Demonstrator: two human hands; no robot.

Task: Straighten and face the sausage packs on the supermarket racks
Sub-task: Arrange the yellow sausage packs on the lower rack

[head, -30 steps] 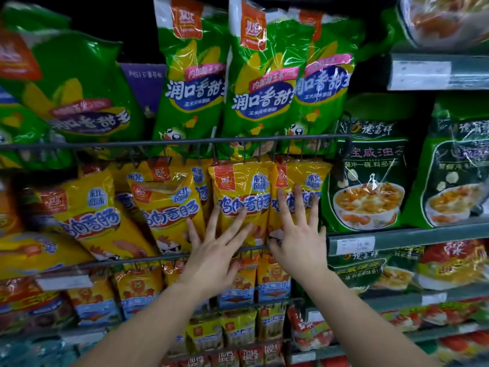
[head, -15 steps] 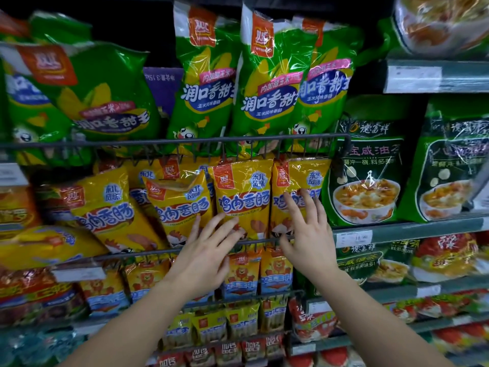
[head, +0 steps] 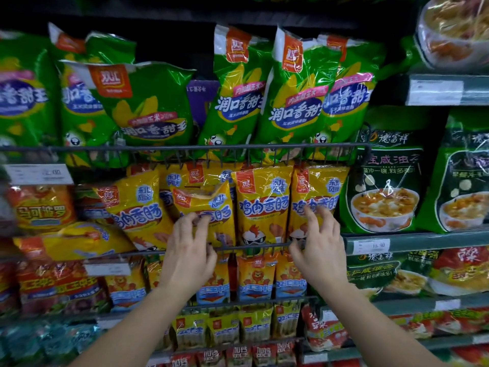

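Note:
Yellow sausage packs stand in a wire rack at mid height. My left hand has its fingers curled on the front of a crumpled, leaning yellow pack. My right hand has bent fingers touching the rightmost yellow pack, thumb near the rack's front wire. Between them an upright yellow pack faces forward. A further yellow pack leans to the left of my left hand. Green corn sausage packs fill the rack above.
Dark green soup packets sit on the shelf to the right, with a price tag on its edge. Smaller orange and yellow sausage packs hang in lower racks. Red and orange packs crowd the left shelves.
Both hands went from spread, straight fingers to curled fingers on the yellow packs. My left hand rose onto the crumpled pack. The view shifted, so the shelves sit lower and to the right in frame.

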